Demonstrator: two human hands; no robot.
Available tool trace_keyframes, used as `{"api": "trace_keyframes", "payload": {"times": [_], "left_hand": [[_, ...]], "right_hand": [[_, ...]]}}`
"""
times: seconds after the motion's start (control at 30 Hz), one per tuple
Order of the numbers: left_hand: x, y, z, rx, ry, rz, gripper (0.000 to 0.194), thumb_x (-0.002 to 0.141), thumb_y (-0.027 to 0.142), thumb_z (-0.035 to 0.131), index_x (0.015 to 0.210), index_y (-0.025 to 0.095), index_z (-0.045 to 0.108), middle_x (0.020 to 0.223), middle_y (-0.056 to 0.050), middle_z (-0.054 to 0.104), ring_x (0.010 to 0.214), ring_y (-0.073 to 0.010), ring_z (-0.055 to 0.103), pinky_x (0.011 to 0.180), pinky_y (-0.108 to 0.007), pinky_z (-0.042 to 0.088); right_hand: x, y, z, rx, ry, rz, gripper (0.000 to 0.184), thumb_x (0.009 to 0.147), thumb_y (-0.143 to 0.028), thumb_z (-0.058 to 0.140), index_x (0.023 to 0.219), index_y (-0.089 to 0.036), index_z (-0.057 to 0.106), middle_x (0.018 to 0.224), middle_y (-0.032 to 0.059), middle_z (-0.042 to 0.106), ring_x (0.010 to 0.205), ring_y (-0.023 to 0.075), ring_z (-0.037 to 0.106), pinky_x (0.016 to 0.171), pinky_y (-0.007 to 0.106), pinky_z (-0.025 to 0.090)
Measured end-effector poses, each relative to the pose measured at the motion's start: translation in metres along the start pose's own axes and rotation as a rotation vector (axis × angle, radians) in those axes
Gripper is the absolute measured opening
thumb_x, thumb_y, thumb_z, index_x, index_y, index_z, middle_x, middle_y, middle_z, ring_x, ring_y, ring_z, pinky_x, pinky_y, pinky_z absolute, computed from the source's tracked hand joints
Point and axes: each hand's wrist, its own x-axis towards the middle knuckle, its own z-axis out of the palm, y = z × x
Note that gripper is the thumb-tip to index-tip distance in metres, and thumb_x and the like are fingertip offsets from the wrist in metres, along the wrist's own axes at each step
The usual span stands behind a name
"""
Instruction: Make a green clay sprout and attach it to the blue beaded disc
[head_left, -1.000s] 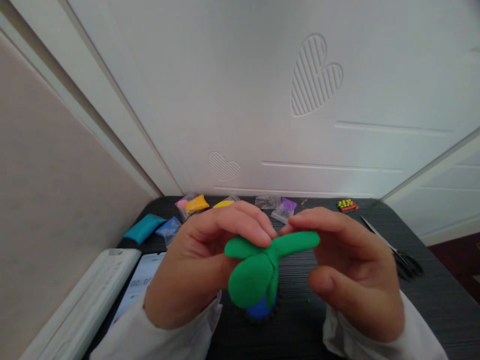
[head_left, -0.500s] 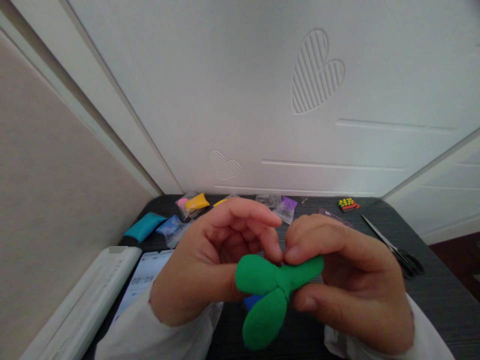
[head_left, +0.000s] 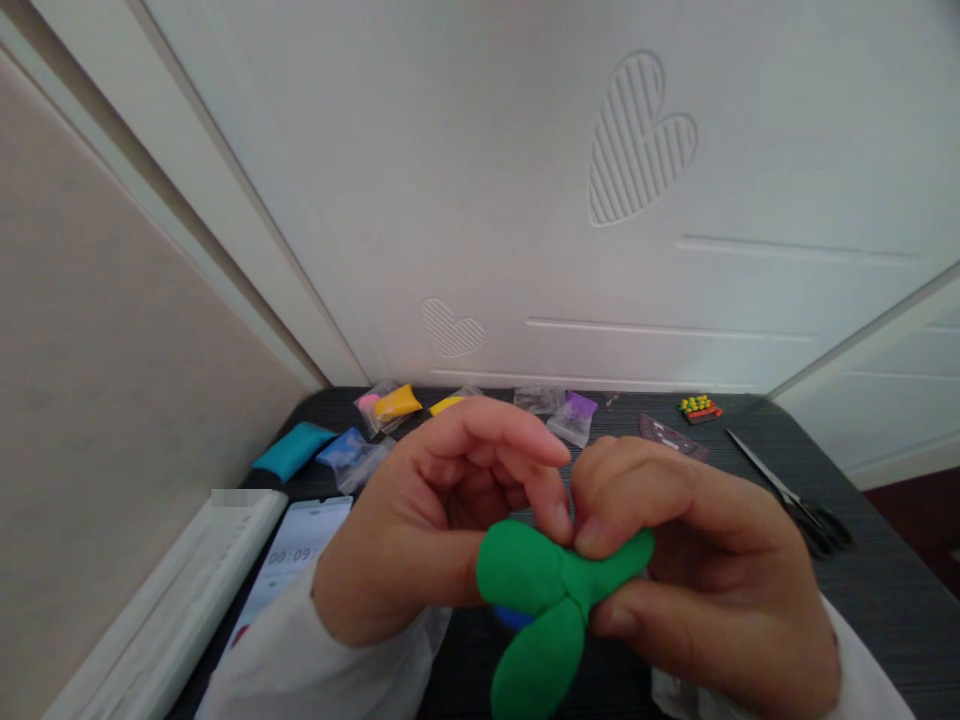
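I hold a green clay shape [head_left: 547, 600] with three rounded lobes joined at the middle, close to the camera above the dark table [head_left: 885, 590]. My left hand [head_left: 420, 540] curls around its left lobe, fingers bent and pressing at the joint. My right hand [head_left: 697, 570] pinches the right lobe between thumb and fingers. The fingertips of both hands meet above the joint. A bit of blue clay [head_left: 514, 618] shows just beneath the green shape.
Small bags of coloured clay lie along the back: yellow [head_left: 397, 402], blue [head_left: 341, 450], purple [head_left: 576, 410]. A teal packet [head_left: 289, 450] sits at left. A phone [head_left: 296, 560] lies by a white object [head_left: 172, 610]. Scissors [head_left: 795, 500] rest at right.
The green shape has been turned and lowered, one lobe now hanging down. Both hands closed in tighter on the joint and sank slightly.
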Motion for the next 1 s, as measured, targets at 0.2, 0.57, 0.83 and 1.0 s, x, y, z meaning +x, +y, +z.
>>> {"api": "trace_keyframes", "payload": {"times": [0.2, 0.57, 0.83, 1.0], "left_hand": [[-0.0012, -0.0026, 0.0006, -0.073, 0.005, 0.019, 0.029, 0.067, 0.011, 0.062, 0.092, 0.026, 0.058, 0.069, 0.004, 0.059, 0.067, -0.0078, 0.054, 0.064, -0.020, 0.046], [-0.0001, -0.0040, 0.0022, -0.102, 0.034, 0.063, 0.014, 0.073, 0.021, 0.057, 0.084, 0.026, 0.064, 0.073, 0.002, 0.064, 0.070, -0.0112, 0.057, 0.064, -0.023, 0.049], [0.0026, -0.0038, 0.0018, -0.121, 0.015, 0.131, 0.013, 0.072, 0.022, 0.058, 0.082, 0.027, 0.064, 0.068, 0.003, 0.065, 0.067, -0.0096, 0.056, 0.062, -0.021, 0.048], [0.0026, 0.0012, 0.0031, -0.117, -0.001, 0.044, 0.017, 0.069, 0.015, 0.061, 0.081, 0.026, 0.063, 0.070, 0.004, 0.066, 0.068, -0.0094, 0.057, 0.065, -0.022, 0.048]], "right_hand": [[0.0001, -0.0018, 0.0020, 0.041, 0.002, 0.026, 0.028, 0.065, -0.015, 0.066, 0.091, -0.024, 0.061, 0.081, -0.0011, 0.060, 0.076, 0.0114, 0.054, 0.071, 0.026, 0.046], [-0.0030, 0.0008, 0.0016, 0.041, 0.028, 0.044, 0.025, 0.067, -0.015, 0.064, 0.090, -0.025, 0.061, 0.078, -0.0004, 0.059, 0.074, 0.0132, 0.055, 0.070, 0.030, 0.046], [-0.0008, 0.0029, 0.0024, 0.075, 0.035, 0.029, 0.024, 0.067, -0.019, 0.065, 0.091, -0.025, 0.061, 0.077, -0.0004, 0.059, 0.074, 0.0119, 0.054, 0.070, 0.029, 0.045], [-0.0019, 0.0035, 0.0028, 0.095, 0.044, 0.018, 0.023, 0.068, -0.018, 0.064, 0.090, -0.023, 0.061, 0.076, -0.0004, 0.059, 0.073, 0.0113, 0.054, 0.070, 0.029, 0.045]]}}
